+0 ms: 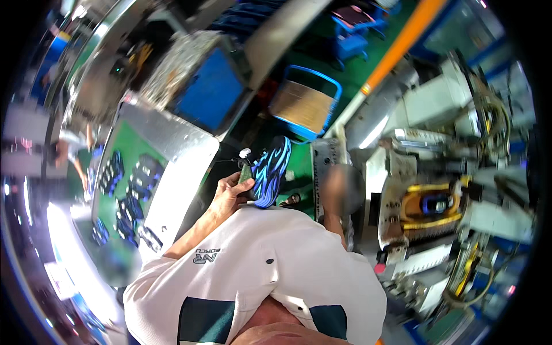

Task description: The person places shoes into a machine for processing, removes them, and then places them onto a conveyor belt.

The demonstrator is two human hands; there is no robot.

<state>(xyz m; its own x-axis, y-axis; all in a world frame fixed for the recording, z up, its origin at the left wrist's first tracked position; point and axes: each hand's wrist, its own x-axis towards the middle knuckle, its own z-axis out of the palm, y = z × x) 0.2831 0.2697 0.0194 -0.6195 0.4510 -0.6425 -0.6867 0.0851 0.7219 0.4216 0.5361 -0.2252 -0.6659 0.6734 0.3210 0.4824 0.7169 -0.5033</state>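
Observation:
My left hand (230, 192) is raised in front of my white shirt and grips a blue and black shoe sole (271, 169) with a flame-like pattern, held upright by its lower side. A small green piece (246, 171) sits between my fingers and the sole. My right hand (340, 185) is a blurred patch at the end of my right forearm, close to the metal frame of a machine (397, 172). Its fingers cannot be made out.
A green-topped metal table (172, 138) on the left carries several blue and black soles (129, 184). Beyond it stand a blue bin (210, 89) and a blue crate holding cardboard (305, 103). A yellow mould (431, 207) sits in the machine. Another person (72, 149) stands far left.

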